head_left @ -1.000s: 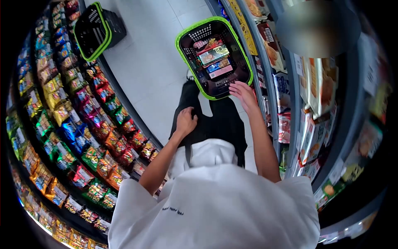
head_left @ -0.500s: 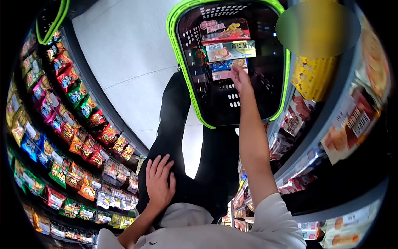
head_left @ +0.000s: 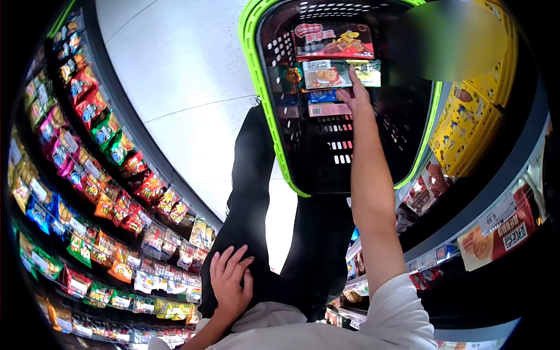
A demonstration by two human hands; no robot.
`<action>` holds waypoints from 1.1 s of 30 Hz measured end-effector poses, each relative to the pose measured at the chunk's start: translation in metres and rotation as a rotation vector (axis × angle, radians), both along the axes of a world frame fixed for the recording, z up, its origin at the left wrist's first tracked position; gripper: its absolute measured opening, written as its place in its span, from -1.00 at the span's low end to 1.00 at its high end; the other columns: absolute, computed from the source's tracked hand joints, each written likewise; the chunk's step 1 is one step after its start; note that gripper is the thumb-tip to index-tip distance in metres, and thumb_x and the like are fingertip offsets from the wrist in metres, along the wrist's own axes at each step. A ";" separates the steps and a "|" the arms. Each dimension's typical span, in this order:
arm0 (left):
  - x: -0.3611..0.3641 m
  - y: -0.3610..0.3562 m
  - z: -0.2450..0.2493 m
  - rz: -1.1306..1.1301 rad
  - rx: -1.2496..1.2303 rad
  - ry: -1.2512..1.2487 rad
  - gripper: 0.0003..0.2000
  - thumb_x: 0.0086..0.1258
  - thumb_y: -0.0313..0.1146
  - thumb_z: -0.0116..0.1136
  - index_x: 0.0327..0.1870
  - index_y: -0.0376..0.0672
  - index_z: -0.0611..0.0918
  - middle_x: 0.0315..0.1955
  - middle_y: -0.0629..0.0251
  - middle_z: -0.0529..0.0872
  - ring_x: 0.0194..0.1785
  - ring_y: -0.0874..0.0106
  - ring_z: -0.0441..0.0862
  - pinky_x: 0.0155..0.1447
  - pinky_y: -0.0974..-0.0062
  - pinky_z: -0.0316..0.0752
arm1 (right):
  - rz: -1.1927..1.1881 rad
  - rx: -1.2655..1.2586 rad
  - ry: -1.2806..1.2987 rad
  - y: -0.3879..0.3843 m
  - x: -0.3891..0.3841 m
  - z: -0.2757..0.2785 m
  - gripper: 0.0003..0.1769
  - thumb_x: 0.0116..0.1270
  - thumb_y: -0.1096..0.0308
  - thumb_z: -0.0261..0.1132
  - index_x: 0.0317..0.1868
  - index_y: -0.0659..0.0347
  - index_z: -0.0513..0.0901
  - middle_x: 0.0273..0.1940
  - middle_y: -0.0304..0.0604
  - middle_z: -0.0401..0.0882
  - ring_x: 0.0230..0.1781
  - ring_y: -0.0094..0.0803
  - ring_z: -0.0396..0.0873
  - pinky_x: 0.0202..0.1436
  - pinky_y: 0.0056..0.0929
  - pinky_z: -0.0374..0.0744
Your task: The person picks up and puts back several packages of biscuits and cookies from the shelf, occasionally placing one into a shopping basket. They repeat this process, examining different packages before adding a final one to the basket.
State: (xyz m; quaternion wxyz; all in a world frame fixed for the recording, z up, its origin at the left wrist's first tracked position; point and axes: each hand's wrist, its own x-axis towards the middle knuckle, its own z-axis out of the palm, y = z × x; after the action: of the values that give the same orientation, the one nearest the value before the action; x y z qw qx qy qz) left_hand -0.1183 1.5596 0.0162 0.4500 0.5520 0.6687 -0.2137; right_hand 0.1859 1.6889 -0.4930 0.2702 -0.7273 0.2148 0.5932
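Note:
A black basket with a green rim [head_left: 267,116] stands in front of my legs. Inside it, a red box [head_left: 332,42], a pale box with pictured biscuits [head_left: 326,74], a blue pack [head_left: 324,96] and a pink box [head_left: 329,109] lie in a row. My right hand [head_left: 357,93] reaches in from below, its thumb and fingers apart, one fingertip against the pale box near its right part. My left hand [head_left: 232,280] rests on my left thigh with its fingers spread and nothing in it.
Shelves of bagged snacks [head_left: 105,131] curve along the left. On the right are shelves with yellow packages [head_left: 464,125] and a red-and-cream pack [head_left: 496,236]. Pale floor tiles [head_left: 175,76] lie left of the basket.
My right hand has moved up from the blue pack to the pale box, and its fingers have opened out. The view has shifted a little, so the basket appears further right.

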 end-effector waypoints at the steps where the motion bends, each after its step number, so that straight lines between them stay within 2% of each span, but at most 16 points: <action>1: 0.001 0.001 0.000 0.001 0.006 -0.013 -0.78 0.24 -0.51 0.14 -0.10 -0.12 0.70 0.19 0.33 0.64 0.35 0.19 0.45 0.50 0.09 0.13 | 0.086 -0.012 -0.068 0.002 0.000 0.001 -0.46 0.23 0.04 0.53 0.08 0.18 0.61 -0.10 -0.04 0.66 -0.13 -0.12 0.68 -0.06 -0.10 0.71; 4: 0.003 0.001 -0.001 0.024 0.014 -0.005 -0.79 0.23 -0.52 0.15 -0.12 -0.12 0.70 0.19 0.34 0.64 0.34 0.22 0.46 0.49 0.11 0.16 | 0.184 0.022 -0.158 0.007 0.000 0.003 -0.61 0.20 0.21 0.53 -0.07 0.25 0.66 -0.34 -0.02 0.69 -0.47 -0.20 0.71 -0.42 -0.28 0.75; 5: 0.003 0.002 -0.002 0.026 0.020 -0.013 -0.79 0.23 -0.51 0.15 -0.13 -0.12 0.70 0.19 0.34 0.64 0.34 0.23 0.47 0.49 0.12 0.16 | 0.411 0.041 -0.265 0.020 -0.006 0.036 -0.47 0.14 0.30 0.52 0.03 0.40 0.55 -0.20 0.10 0.70 -0.26 -0.04 0.76 -0.32 -0.14 0.73; 6: 0.003 0.002 -0.001 0.026 0.024 -0.025 -0.79 0.23 -0.51 0.15 -0.13 -0.12 0.69 0.19 0.34 0.64 0.33 0.24 0.47 0.49 0.13 0.17 | 0.948 -0.015 -0.782 0.026 -0.014 0.054 -0.36 0.08 0.33 0.53 0.13 0.36 0.46 -0.06 0.13 0.63 -0.05 0.04 0.68 0.00 -0.07 0.65; 8: 0.002 0.002 -0.002 0.037 0.024 -0.013 -0.79 0.22 -0.52 0.15 -0.14 -0.12 0.69 0.18 0.35 0.64 0.33 0.25 0.48 0.48 0.14 0.18 | 1.374 0.122 -1.010 0.047 -0.027 0.100 -0.24 0.00 0.37 0.53 0.22 0.27 0.38 0.09 0.11 0.49 0.15 0.08 0.51 0.24 -0.11 0.49; 11: 0.002 0.000 -0.002 0.069 0.026 -0.023 -0.79 0.22 -0.52 0.15 -0.14 -0.12 0.70 0.17 0.35 0.65 0.32 0.25 0.48 0.47 0.14 0.20 | 1.836 0.359 -1.214 0.055 -0.010 0.095 -0.10 -0.05 0.33 0.51 0.35 0.17 0.32 0.20 0.05 0.38 0.28 -0.02 0.38 0.38 -0.12 0.35; 14: 0.001 -0.001 -0.003 0.099 0.024 -0.021 -0.79 0.21 -0.52 0.16 -0.14 -0.12 0.70 0.16 0.35 0.66 0.31 0.25 0.49 0.46 0.14 0.21 | 2.075 0.598 -1.157 0.061 0.006 0.063 -0.03 0.02 0.39 0.45 0.49 0.02 0.23 0.28 0.00 0.35 0.39 -0.04 0.31 0.53 -0.01 0.18; 15: 0.000 -0.001 -0.003 0.105 0.030 -0.029 -0.79 0.21 -0.52 0.16 -0.14 -0.12 0.70 0.16 0.34 0.66 0.30 0.25 0.50 0.46 0.15 0.21 | 2.293 0.488 -1.056 0.068 0.003 0.066 -0.04 0.06 0.42 0.42 0.50 0.01 0.21 0.28 -0.04 0.36 0.39 -0.06 0.32 0.54 0.03 0.17; 18: -0.004 0.000 -0.004 0.133 0.038 -0.031 -0.79 0.22 -0.52 0.16 -0.14 -0.12 0.70 0.15 0.34 0.66 0.30 0.25 0.50 0.46 0.15 0.22 | 2.467 0.472 -1.031 0.068 -0.001 0.057 -0.04 0.08 0.43 0.39 0.52 0.01 0.17 0.24 -0.03 0.39 0.37 -0.08 0.34 0.53 0.04 0.18; 19: -0.004 -0.001 -0.004 0.143 0.038 -0.037 -0.80 0.22 -0.51 0.16 -0.14 -0.13 0.70 0.15 0.34 0.66 0.29 0.25 0.50 0.45 0.15 0.22 | 2.403 0.568 -1.066 0.069 -0.001 0.060 -0.17 0.09 0.45 0.37 0.43 0.06 0.30 0.17 -0.03 0.45 0.32 -0.06 0.40 0.47 -0.01 0.29; 20: -0.004 -0.001 -0.004 0.156 0.035 -0.034 -0.80 0.22 -0.51 0.16 -0.14 -0.13 0.70 0.15 0.34 0.66 0.29 0.25 0.50 0.45 0.15 0.22 | 2.414 0.579 -1.060 0.068 0.001 0.057 -0.17 0.09 0.45 0.37 0.43 0.06 0.30 0.17 -0.03 0.45 0.32 -0.06 0.40 0.47 -0.01 0.29; 23: -0.006 -0.002 -0.004 0.183 0.040 -0.037 -0.80 0.22 -0.52 0.16 -0.15 -0.13 0.70 0.14 0.34 0.67 0.29 0.25 0.51 0.45 0.15 0.23 | 2.355 0.535 -0.884 0.064 -0.003 0.054 -0.50 0.06 0.44 0.41 0.06 0.14 0.51 0.07 0.00 0.55 0.15 0.02 0.54 0.24 -0.10 0.49; 26: -0.007 -0.001 -0.004 0.279 0.049 -0.050 -0.79 0.24 -0.57 0.11 -0.16 -0.11 0.70 0.11 0.33 0.69 0.28 0.24 0.52 0.46 0.11 0.20 | 2.145 0.569 -0.714 0.046 -0.008 0.068 -0.49 0.08 0.34 0.48 0.05 0.15 0.51 0.08 0.04 0.56 0.10 0.07 0.57 0.14 -0.05 0.56; 28: -0.008 -0.003 -0.001 0.277 0.064 -0.074 -0.81 0.24 -0.53 0.16 -0.15 -0.17 0.69 0.09 0.27 0.69 0.28 0.22 0.52 0.45 0.14 0.24 | 2.035 0.413 -0.634 0.030 -0.016 0.097 -0.44 0.10 0.06 0.56 -0.05 0.22 0.55 -0.02 0.07 0.66 -0.03 0.16 0.63 0.01 0.04 0.59; 31: -0.009 -0.011 0.003 0.323 0.124 -0.098 -0.82 0.25 -0.53 0.15 -0.14 -0.21 0.68 0.03 0.21 0.70 0.26 0.19 0.54 0.45 0.13 0.25 | 1.774 0.200 -0.503 0.008 -0.026 0.161 -0.39 0.11 -0.06 0.51 0.00 0.23 0.63 -0.12 0.18 0.71 -0.06 0.14 0.67 0.03 -0.02 0.59; 33: -0.009 -0.016 0.008 0.363 0.187 -0.122 -0.81 0.27 -0.51 0.15 -0.10 -0.23 0.66 0.00 0.19 0.71 0.23 0.17 0.56 0.44 0.13 0.28 | 1.451 0.238 -0.332 -0.022 -0.014 0.197 -0.43 0.15 0.07 0.52 0.04 0.29 0.64 -0.17 0.03 0.75 -0.17 -0.19 0.72 -0.02 -0.21 0.59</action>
State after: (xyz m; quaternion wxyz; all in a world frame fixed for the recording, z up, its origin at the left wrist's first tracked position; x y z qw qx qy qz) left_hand -0.1277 1.5440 0.0245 0.4675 0.4739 0.7455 -0.0321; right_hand 0.1720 1.6673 -0.2962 -0.0826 -0.7319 -0.4273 0.5243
